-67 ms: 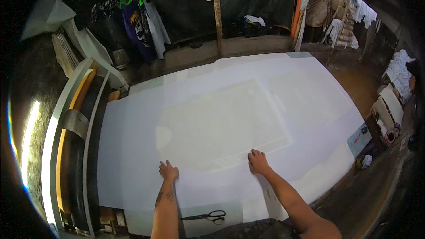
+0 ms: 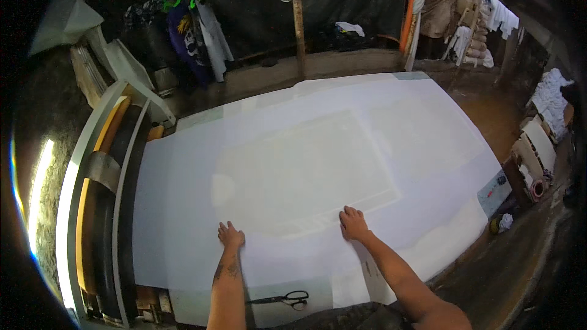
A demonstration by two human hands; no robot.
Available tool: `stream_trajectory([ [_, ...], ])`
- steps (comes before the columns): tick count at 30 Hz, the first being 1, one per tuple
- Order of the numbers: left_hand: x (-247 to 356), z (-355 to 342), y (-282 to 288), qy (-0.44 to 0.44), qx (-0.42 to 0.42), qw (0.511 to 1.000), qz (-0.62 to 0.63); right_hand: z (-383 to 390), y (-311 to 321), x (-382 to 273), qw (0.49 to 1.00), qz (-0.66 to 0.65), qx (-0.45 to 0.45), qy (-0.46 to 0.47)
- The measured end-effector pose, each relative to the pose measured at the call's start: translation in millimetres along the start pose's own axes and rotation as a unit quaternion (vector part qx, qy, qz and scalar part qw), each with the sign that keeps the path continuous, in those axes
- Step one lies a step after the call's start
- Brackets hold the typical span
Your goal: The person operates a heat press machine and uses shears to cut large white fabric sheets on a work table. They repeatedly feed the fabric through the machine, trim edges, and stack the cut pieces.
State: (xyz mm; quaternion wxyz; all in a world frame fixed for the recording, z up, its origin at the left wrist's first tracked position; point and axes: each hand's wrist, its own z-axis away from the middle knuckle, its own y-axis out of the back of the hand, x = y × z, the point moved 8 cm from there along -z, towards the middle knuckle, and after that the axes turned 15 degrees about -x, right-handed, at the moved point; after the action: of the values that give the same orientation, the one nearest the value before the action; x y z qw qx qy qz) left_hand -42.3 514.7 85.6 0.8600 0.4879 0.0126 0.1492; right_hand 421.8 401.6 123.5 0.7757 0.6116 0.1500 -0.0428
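A wide white sheet point(image 2: 177, 208) covers most of a large table, with a paler rectangular patch point(image 2: 306, 165) showing in its middle. My left hand point(image 2: 230, 235) lies on the sheet just below the patch's left corner, its fingers spread and holding nothing. Farther right, my right hand point(image 2: 353, 225) rests on the sheet by the patch's near edge, fingers stretched forward and slightly bent, with nothing visible in them. Black-handled scissors point(image 2: 287, 299) lie at the table's near edge, to the right of my left forearm.
Along the table's left side stands a machine with long rollers point(image 2: 104, 220). A small dark object point(image 2: 501, 179) sits on the bare right corner of the table. Clothes point(image 2: 208, 36) hang behind, near a wooden post point(image 2: 299, 36). White cloth point(image 2: 552, 101) is heaped at far right.
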Motion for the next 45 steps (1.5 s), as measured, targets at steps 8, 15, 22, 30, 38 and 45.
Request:
stream_trajectory([
  [8,27,-6,-8,-0.044,0.02,0.998,0.031,14,7,13,0.996,0.029,-0.028,-0.08],
  [15,22,-3,-34,-0.086,0.124,0.986,0.077,46,14,34,0.996,-0.007,-0.028,-0.086],
  [22,119,47,-35,-0.182,0.086,0.979,0.022,59,61,116,0.983,-0.065,0.003,-0.169],
  [30,330,124,-93,-0.339,0.043,0.936,0.081,37,103,250,0.98,-0.014,-0.035,-0.197],
  [38,378,152,-163,-0.262,0.029,0.962,0.069,36,94,325,0.982,-0.017,-0.064,-0.178],
  [45,367,129,-173,-0.294,0.049,0.941,0.162,49,100,321,0.989,-0.03,-0.01,-0.143],
])
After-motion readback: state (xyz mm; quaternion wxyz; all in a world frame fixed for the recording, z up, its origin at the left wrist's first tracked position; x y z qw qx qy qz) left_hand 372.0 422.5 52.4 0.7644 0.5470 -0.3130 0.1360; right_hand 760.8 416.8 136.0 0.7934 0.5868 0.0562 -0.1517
